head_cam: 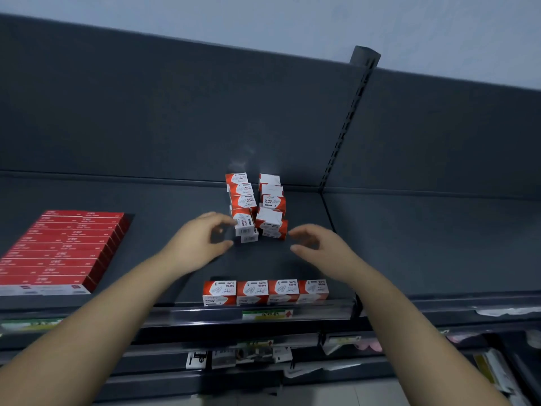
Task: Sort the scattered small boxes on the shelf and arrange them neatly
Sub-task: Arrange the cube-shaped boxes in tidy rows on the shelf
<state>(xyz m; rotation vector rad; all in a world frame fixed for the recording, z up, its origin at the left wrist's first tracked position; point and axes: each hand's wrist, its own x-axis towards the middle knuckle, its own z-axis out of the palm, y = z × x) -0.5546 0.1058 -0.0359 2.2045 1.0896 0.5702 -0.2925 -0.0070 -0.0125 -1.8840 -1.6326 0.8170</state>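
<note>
Small red-and-white paper-clip boxes stand in two uneven rows (254, 205) running from the shelf's back wall toward me, some tilted or turned. A tidy row of boxes (265, 291) lines the front edge of the dark shelf (409, 244). My left hand (202, 238) hovers just left of the nearest box of the left row, fingers curled apart, holding nothing. Beside the nearest box of the right row is my right hand (319, 247), also empty with curved fingers.
A block of flat red boxes (63, 250) fills the shelf's left side. A slotted upright post (348, 118) divides the back panel. Price labels (266, 315) sit on the shelf's front rail, and lower shelves hold assorted stationery.
</note>
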